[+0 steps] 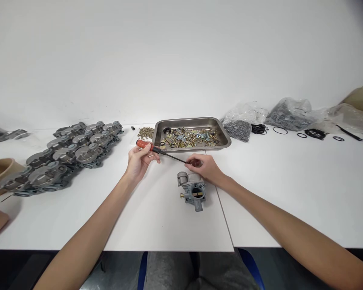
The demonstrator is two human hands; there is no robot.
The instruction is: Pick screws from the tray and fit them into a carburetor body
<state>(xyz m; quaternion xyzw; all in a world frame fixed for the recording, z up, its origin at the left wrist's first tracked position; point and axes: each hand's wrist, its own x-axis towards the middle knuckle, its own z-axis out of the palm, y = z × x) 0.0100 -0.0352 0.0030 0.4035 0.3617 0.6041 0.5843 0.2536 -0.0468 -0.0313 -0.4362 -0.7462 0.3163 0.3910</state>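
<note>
A screwdriver (157,150) with a red and black handle slants across the middle of the view. My left hand (139,161) is closed on its handle, some fingers loosely spread. At the tip of the shaft, my right hand (205,167) pinches with thumb and forefinger; any small part there is too tiny to make out. Just below the right hand, a grey metal carburetor (193,189) stands on the white table, its round bore with a brass-coloured plate facing me. Behind both hands lies a metal tray (225,139) of loose brass screws and small parts.
Rows of carburetors (66,155) stand at left, near a tan bowl (0,173). Brass bits (146,133) lie beside the tray. Plastic bags of grey parts (290,114) and black rubber rings (315,133) line the wall at right. A seam (225,215) crosses the table.
</note>
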